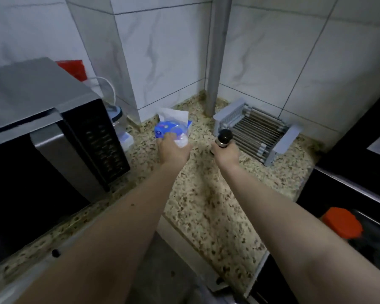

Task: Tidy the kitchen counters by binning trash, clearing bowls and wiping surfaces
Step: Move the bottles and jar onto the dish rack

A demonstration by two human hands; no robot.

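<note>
A blue tissue pack (165, 127) with a white tissue (173, 116) sticking up stands on the speckled counter (206, 194) near the tiled corner. My left hand (172, 148) rests on the pack's near side, fingers curled around a pale clear bit of plastic against it. My right hand (226, 153) is wrapped around a small bottle with a black round cap (225, 136), standing upright on the counter to the right of the pack.
A microwave (42, 139) fills the left. A clear jar with a pale lid (119, 119) stands beside it. A folded metal rack (259, 132) lies at the back right, beside a grey pipe (215, 62). An orange-capped container (340, 223) sits at the right by the black hob.
</note>
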